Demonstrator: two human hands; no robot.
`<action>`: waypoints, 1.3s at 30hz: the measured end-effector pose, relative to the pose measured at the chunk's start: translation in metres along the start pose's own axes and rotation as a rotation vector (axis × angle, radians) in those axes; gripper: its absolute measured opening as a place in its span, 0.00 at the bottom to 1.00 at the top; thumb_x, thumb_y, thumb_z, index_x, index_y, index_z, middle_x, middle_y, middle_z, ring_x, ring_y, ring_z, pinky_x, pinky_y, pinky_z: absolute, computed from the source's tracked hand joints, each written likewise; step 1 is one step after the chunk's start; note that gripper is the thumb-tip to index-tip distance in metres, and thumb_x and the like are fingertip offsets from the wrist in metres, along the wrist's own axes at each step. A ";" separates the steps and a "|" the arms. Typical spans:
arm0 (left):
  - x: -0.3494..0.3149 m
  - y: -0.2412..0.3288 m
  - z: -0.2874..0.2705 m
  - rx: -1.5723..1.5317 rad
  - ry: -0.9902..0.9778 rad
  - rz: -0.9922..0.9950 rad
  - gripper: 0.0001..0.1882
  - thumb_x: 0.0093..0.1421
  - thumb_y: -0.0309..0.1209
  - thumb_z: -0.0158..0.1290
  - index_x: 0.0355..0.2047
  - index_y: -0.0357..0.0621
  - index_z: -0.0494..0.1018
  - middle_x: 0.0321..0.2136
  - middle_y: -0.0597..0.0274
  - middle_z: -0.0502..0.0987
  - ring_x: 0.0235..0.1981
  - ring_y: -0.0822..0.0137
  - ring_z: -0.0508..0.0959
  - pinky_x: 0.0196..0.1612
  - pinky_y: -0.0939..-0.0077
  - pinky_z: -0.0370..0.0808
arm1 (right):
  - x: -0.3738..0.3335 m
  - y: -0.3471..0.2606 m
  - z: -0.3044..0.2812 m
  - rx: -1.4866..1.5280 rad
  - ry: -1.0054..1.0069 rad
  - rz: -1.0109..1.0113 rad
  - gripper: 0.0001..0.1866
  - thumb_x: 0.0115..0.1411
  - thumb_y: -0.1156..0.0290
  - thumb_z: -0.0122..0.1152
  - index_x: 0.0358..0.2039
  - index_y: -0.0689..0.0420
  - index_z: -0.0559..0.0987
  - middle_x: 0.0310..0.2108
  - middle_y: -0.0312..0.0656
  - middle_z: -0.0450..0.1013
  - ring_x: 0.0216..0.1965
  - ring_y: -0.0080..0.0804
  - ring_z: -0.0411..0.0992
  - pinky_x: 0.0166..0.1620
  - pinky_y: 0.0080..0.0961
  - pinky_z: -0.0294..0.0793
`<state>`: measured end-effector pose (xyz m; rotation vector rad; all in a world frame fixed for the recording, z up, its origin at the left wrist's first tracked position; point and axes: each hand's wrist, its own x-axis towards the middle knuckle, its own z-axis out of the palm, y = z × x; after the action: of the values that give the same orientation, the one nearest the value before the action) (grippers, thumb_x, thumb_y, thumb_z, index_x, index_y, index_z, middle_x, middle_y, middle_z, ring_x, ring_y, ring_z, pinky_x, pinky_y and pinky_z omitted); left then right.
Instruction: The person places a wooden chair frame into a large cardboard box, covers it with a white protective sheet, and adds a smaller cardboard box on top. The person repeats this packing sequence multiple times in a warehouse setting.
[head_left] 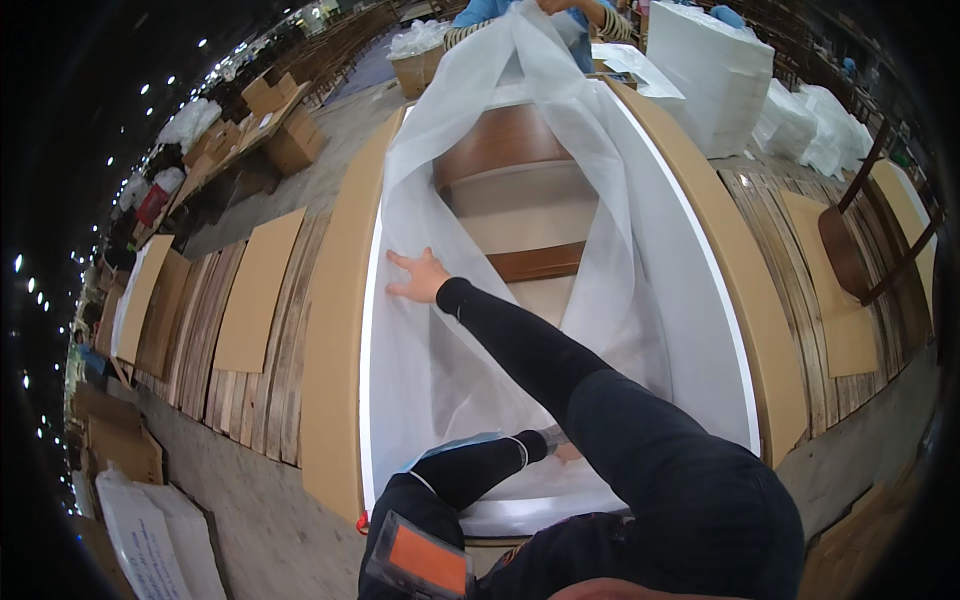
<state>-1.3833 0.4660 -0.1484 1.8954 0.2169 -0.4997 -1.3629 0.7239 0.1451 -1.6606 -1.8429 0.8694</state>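
Note:
A large open cardboard box [335, 370] lined with white foam boards [690, 300] stretches out ahead of me. Inside lies brown wooden furniture [535, 262] with pale beige panels, partly covered by a thin translucent white foam sheet [415, 205]. My right hand [420, 276] reaches across to the left side, its fingers spread against the sheet near the box wall. Low in the box, my left hand [568, 452] is mostly hidden behind my right arm, so its fingers do not show. At the far end, another person's hands [556, 6] hold the sheet up.
Slatted wooden platforms [285, 350] flank the box, with cardboard pieces [262, 290] on them. A brown wooden chair [850, 245] stands at the right. Beyond it are tall stacks of white foam [710, 75]. Far left, a table [240, 135] carries cartons.

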 end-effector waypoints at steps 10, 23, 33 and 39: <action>-0.011 0.040 -0.011 -0.011 0.005 -0.008 0.23 0.51 0.37 0.56 0.43 0.35 0.70 0.33 0.43 0.80 0.26 0.51 0.81 0.31 0.53 0.78 | 0.011 0.033 -0.013 0.072 0.490 -0.193 0.26 0.58 0.54 0.60 0.48 0.65 0.76 0.52 0.60 0.70 0.51 0.57 0.72 0.55 0.47 0.71; -0.046 0.084 -0.026 0.465 -0.285 0.065 0.15 0.54 0.34 0.56 0.40 0.39 0.75 0.28 0.58 0.78 0.25 0.60 0.80 0.29 0.62 0.76 | -0.045 0.250 -0.120 0.202 0.447 0.314 0.24 0.55 0.65 0.63 0.49 0.68 0.79 0.38 0.52 0.79 0.39 0.42 0.79 0.43 0.36 0.78; -0.070 0.127 -0.234 0.567 1.247 -0.007 0.33 0.64 0.54 0.50 0.66 0.58 0.61 0.65 0.49 0.63 0.65 0.44 0.64 0.61 0.48 0.65 | -0.070 0.238 -0.116 0.159 0.727 0.262 0.19 0.55 0.66 0.62 0.46 0.61 0.81 0.44 0.51 0.74 0.47 0.41 0.73 0.45 0.40 0.74; -0.028 0.073 -0.203 0.499 0.663 -0.492 0.38 0.67 0.62 0.35 0.73 0.71 0.44 0.74 0.53 0.41 0.74 0.45 0.39 0.67 0.27 0.42 | -0.151 0.224 -0.125 -0.653 0.971 0.523 0.22 0.57 0.62 0.61 0.52 0.54 0.80 0.65 0.52 0.62 0.65 0.52 0.59 0.61 0.49 0.64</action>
<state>-1.3328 0.6288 -0.0132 2.4593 1.0971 -0.2341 -1.1032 0.6004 0.0693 -2.3936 -1.0284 -0.4502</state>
